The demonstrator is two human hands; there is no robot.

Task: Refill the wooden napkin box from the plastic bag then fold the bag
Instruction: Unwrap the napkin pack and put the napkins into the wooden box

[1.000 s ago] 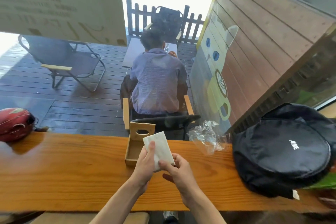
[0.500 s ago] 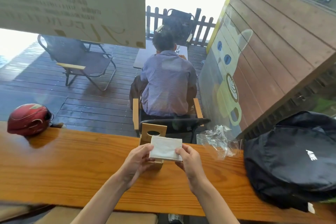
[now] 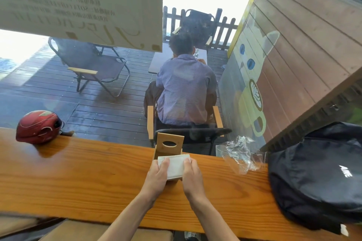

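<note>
Both hands hold the grip on the napkin stack (image 3: 175, 166): the left hand (image 3: 157, 174) pinches its left edge, thumb on top, and the right hand (image 3: 191, 175) pinches its right edge. Directly beneath and just beyond the grip stands the wooden napkin box (image 3: 168, 144), its lid with the oval slot tipped up; the stack seems to sit at the box's open mouth, though how deep is hidden. Refilling is the step in hand. Next, I judge, the stack needs pressing level into the box. Right of the grip, well apart, the plastic bag (image 3: 242, 154) lies crumpled on the table (image 3: 88, 174), not yet folded.
</note>
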